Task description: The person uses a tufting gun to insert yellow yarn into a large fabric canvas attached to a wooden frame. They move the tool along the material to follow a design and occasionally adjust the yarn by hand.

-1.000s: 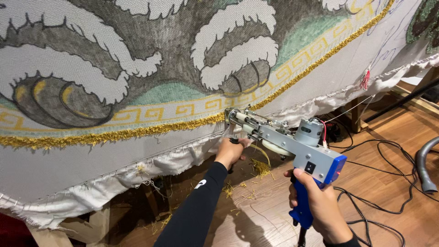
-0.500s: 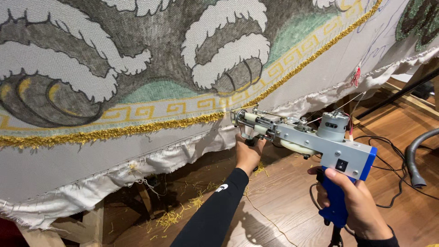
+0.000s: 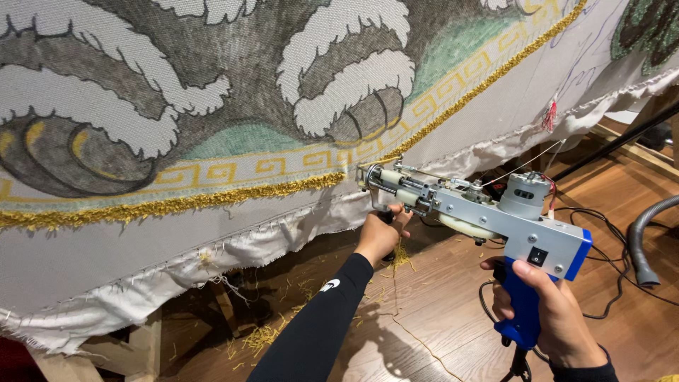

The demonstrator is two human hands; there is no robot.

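Tufting gun (image 3: 488,216) held in both hands against the cloth (image 3: 233,233).

I see my right hand (image 3: 552,315) with its grip wrapped shut around the gun's blue handle, forefinger laid along the front. My left hand (image 3: 382,233) has its grip clenched on the black front handle under the needle end. The gun's tip touches the cloth at the gold fringe (image 3: 212,201). Cables (image 3: 608,283) lie on the wooden floor (image 3: 438,311).

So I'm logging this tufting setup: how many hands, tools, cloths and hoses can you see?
Hands: 2, left hand on the front grip, right hand on the blue handle
Tufting gun: 1
Cloth on the frame: 1
Grey hose: 1
Total: 5
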